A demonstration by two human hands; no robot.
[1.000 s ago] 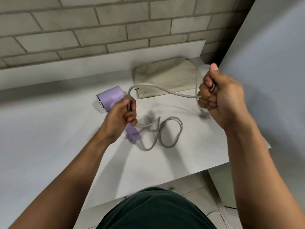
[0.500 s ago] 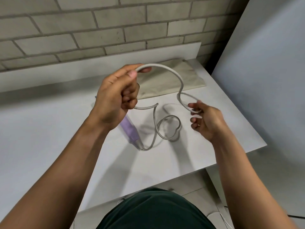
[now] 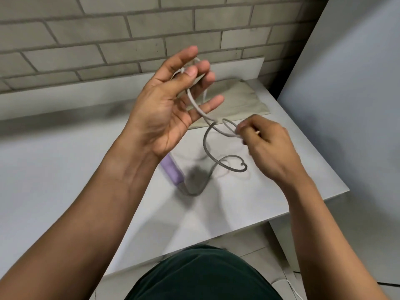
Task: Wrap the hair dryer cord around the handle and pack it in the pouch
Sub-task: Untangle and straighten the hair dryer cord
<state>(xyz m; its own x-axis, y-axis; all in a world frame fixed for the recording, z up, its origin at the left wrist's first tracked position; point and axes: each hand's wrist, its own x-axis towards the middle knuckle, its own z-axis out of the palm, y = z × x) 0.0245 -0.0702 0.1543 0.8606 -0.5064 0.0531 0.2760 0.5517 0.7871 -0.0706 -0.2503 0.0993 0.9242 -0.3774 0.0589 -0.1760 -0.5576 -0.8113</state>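
Cord [image 3: 207,146] in grey rises in loose loops off the counter [image 3: 65,169] and is held up between both hands. The left hand [image 3: 166,111] is raised with its palm toward the camera and its fingers spread and mostly straight, and its thumb pinches the upper part of the cord against the index finger, so that a loop hangs down across the fingers. The right hand [image 3: 267,146], lower and nearer the counter's right edge, has its fingers curled and pinches a small loop of the same cord at its fingertips. Below the hands the cord curls once more just above the surface and runs down to the end of the hair dryer [image 3: 172,169], which lies on the counter near its middle; only a lilac stretch of it shows, the rest being hidden behind the left wrist. The beige cloth pouch [image 3: 240,96] lies flat toward the back right corner, behind the hands and apart from the dryer. A grey brick wall [image 3: 108,40] stands behind the counter, and a dark green garment [image 3: 205,276] fills the bottom edge
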